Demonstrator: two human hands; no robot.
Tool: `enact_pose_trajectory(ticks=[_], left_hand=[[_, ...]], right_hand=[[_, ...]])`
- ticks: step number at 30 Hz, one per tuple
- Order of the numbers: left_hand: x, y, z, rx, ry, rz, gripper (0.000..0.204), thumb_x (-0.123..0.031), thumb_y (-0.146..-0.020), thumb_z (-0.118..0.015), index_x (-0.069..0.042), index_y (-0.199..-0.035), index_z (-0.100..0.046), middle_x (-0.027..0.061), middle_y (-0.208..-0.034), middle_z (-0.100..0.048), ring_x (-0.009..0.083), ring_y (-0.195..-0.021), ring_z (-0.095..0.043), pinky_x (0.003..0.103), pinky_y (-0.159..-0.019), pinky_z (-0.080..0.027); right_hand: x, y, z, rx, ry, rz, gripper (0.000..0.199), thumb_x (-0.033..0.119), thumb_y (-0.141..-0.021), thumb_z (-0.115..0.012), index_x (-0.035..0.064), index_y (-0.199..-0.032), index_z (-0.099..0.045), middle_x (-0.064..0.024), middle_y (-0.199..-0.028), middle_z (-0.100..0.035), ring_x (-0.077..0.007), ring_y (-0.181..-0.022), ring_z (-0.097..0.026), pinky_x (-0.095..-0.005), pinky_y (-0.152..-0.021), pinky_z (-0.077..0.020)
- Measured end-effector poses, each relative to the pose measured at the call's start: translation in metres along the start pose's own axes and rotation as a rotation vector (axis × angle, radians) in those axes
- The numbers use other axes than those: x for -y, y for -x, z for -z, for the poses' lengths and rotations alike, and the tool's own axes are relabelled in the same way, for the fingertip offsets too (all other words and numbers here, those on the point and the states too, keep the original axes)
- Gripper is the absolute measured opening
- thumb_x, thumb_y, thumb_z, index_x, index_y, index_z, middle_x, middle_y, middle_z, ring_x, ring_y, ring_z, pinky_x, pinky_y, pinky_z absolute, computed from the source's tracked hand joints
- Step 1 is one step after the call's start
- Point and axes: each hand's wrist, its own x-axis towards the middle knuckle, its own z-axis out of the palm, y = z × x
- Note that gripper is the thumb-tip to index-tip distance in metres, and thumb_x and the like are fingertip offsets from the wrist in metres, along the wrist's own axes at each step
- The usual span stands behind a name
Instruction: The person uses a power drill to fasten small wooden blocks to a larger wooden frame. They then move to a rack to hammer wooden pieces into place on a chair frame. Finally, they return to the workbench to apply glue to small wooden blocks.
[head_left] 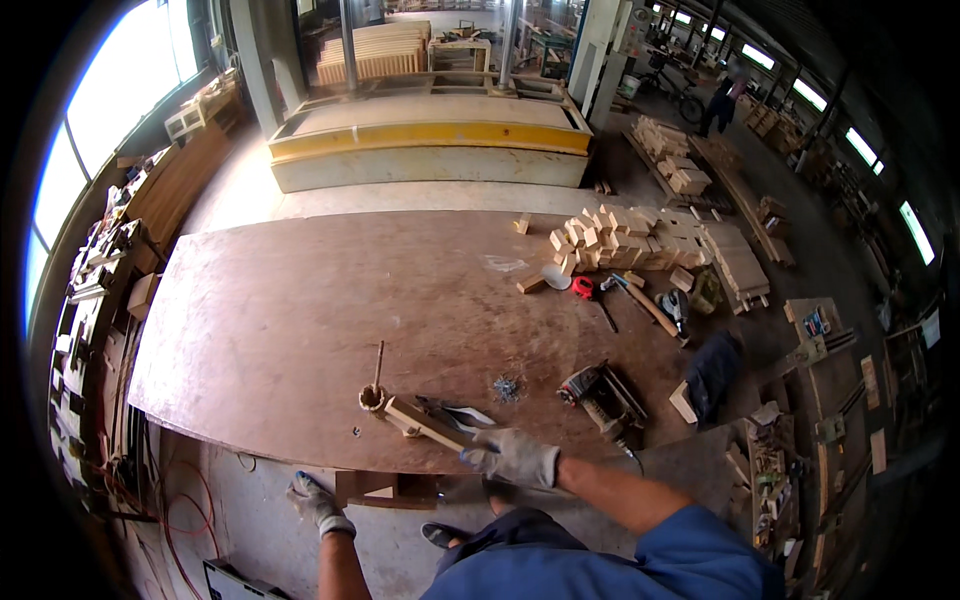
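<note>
My right hand (515, 458), in a pale work glove, is closed around one end of a wooden bar (428, 424). The bar slants over the front part of the brown table (300, 320), its far end beside a small pot (372, 399) with a stick (380, 362) standing in it. A pliers-like metal tool (465, 413) lies just beyond the bar. My left hand (318, 503), gloved too, is lower, off the table's front edge, with its fingers apart and nothing visible in it. A wooden box-like piece (412, 488) sits under the edge to its right.
A nail gun (604, 402) and a heap of small metal fasteners (508, 388) lie right of centre. Farther back are a hammer (648, 305), a red tape measure (583, 287) and stacked wood blocks (620, 238). A yellow-edged press (430, 138) stands beyond; a distant person (722, 98) is at right.
</note>
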Motion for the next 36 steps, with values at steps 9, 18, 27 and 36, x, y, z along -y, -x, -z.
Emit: enact_pose_trajectory(ticks=[9, 18, 27, 36], left_hand=[[0.021, 0.000, 0.003, 0.004, -0.100, -0.090, 0.041, -0.031, -0.106, -0.055, 0.003, -0.128, -0.058, 0.0247, -0.122, -0.067, 0.0372, -0.107, -0.065, 0.045, -0.094, -0.052], [-0.032, 0.012, -0.022, 0.054, 0.428, -0.115, 0.030, -0.016, -0.103, -0.055, 0.005, -0.125, -0.056, 0.0197, -0.120, -0.067, 0.0252, -0.110, -0.064, 0.042, -0.098, -0.053], [0.029, 0.012, -0.022, 0.092, 0.461, 0.002, 0.040, -0.035, -0.109, -0.046, 0.001, -0.126, -0.050, 0.0129, -0.116, -0.056, 0.0254, -0.107, -0.055, 0.044, -0.099, -0.046], [-0.021, 0.012, 0.006, 0.156, -0.159, -0.007, 0.037, -0.035, -0.106, -0.045, -0.005, -0.119, -0.063, 0.0181, -0.113, -0.066, 0.0335, -0.103, -0.062, 0.048, -0.094, -0.047]], right_hand=[[0.090, -0.013, 0.084, -0.670, -0.772, 0.239, 0.045, 0.050, -0.108, -0.046, 0.0080, -0.103, -0.062, -0.0026, -0.071, -0.060, -0.0129, -0.059, -0.057, -0.0285, -0.055, -0.0492], [0.172, 0.024, 0.051, -0.437, -0.585, 0.493, 0.051, 0.049, -0.105, -0.052, 0.0014, -0.119, -0.062, -0.0055, -0.081, -0.062, -0.0103, -0.068, -0.054, -0.0288, -0.061, -0.0476], [0.106, -0.013, -0.064, 0.296, 0.178, 0.326, 0.043, 0.046, -0.104, -0.053, 0.0053, -0.102, -0.065, -0.0246, -0.092, -0.068, -0.0448, -0.092, -0.066, -0.0506, -0.079, -0.0521], [0.064, -0.040, -0.092, 0.336, -0.200, 0.064, 0.027, 0.026, -0.102, -0.058, 0.0046, -0.117, -0.064, -0.0127, -0.097, -0.069, -0.0256, -0.079, -0.066, -0.0372, -0.073, -0.0549]])
